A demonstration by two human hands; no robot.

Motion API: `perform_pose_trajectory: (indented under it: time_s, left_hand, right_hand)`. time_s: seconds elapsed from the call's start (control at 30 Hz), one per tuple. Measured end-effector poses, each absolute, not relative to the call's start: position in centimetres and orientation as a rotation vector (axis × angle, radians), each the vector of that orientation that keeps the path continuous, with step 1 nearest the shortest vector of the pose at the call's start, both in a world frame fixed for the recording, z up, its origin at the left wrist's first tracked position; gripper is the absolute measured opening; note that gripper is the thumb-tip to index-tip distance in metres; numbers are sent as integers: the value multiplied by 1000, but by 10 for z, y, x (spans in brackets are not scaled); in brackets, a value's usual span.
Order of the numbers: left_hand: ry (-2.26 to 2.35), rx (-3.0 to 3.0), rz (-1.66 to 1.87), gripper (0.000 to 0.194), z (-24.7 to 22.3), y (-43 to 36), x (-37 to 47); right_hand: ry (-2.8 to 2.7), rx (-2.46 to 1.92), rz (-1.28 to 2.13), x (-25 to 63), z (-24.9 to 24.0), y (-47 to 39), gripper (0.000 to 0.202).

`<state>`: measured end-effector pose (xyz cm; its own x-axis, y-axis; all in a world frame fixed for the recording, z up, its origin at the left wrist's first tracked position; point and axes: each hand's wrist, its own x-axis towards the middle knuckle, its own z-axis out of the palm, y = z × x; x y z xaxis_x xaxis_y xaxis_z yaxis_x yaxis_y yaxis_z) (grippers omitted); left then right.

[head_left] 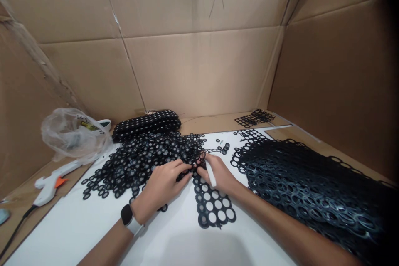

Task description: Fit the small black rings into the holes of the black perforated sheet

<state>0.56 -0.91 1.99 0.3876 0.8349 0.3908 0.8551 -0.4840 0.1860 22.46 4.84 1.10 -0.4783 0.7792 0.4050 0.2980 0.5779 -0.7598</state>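
My left hand (168, 183), a smartwatch on its wrist, has thumb and fingers drawn together at the upper end of a panel of joined black rings (215, 208). A small ring seems to be pinched there, partly hidden by the fingertips. Close against it, my right hand (216, 172) is closed round a white pen-like tool (210, 171), whose working tip is hidden. The right fingers also touch the panel's top. Flat on the white board (177, 237), the panel runs towards me, some rings on its left side filled with small dark discs. Beside my left hand spreads a heap of small black rings (134, 162).
A thick stack of black ring mesh (299, 178) lies at the right. Behind the heap sits a folded black dotted bundle (148, 124). A plastic bag (73, 133) and a white glue gun (50, 183) with its cord are at the left. Cardboard walls (199, 70) surround the work surface.
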Motion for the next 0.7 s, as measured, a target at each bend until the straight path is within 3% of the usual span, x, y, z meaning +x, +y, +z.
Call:
perform_pose_trajectory:
  time_s: [0.7]
  left_hand:
    - [-1577,-2577,-649,28,24,-11,8]
  right_hand:
    - [-2073,-841,792,226,15,45,13]
